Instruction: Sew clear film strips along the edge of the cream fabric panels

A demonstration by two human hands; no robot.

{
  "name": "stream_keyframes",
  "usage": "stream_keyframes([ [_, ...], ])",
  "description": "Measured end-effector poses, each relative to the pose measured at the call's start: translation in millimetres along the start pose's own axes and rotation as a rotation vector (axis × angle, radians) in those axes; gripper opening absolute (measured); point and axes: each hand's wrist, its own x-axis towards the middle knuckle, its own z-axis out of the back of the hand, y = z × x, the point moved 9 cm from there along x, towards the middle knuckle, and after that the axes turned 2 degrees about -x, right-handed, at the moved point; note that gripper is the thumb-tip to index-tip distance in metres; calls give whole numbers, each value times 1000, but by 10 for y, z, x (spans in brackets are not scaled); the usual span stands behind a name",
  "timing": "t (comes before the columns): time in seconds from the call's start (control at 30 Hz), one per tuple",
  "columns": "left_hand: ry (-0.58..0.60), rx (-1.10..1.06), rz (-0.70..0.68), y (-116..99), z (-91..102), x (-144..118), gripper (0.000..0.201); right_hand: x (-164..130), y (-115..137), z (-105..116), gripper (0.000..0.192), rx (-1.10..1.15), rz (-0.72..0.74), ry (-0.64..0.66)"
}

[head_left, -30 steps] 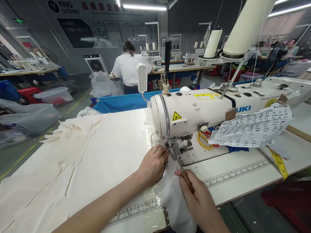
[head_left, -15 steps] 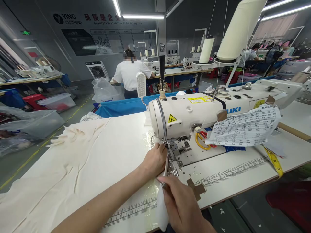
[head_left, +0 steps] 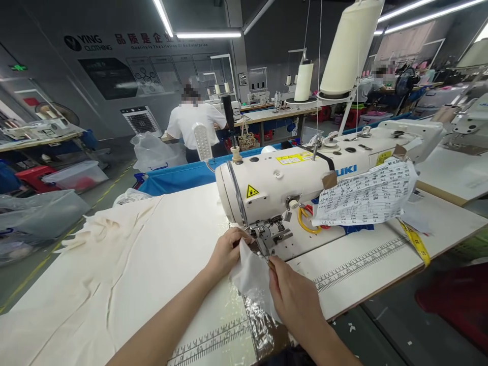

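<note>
A white sewing machine (head_left: 274, 178) stands on the table in front of me. My left hand (head_left: 225, 249) is closed at its needle area, fingers curled on the edge of a small piece of white fabric (head_left: 249, 274). That fabric hangs from the presser foot area towards me. To the right of it, my right hand (head_left: 293, 290) is closed around a slim metal tool (head_left: 268, 258), whose tip points at the fabric by the presser foot; its exact kind is hard to make out. The needle itself is hidden.
Cream fabric pieces (head_left: 87, 274) lie spread on the left of the table. A paper sheet with writing (head_left: 369, 195) hangs on the machine's front, near a yellow measuring tape (head_left: 417, 244). Thread cones (head_left: 348, 51) stand behind. A co-worker (head_left: 194, 122) sits further back.
My view has shifted to the right. The white fabric, narrow and hanging before, now spreads out between my hands. My right hand has moved up towards the presser foot with the metal tool.
</note>
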Motion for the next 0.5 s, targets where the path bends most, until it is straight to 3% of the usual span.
stream_keyframes([
  [0.17, 5, -123, 63, 64, -12, 10, 18, 62, 11, -51, 31, -7, -3, 33],
  [0.5, 0, -122, 65, 48, 5, 20, 21, 79, -5, -97, 30, -26, -11, 41],
])
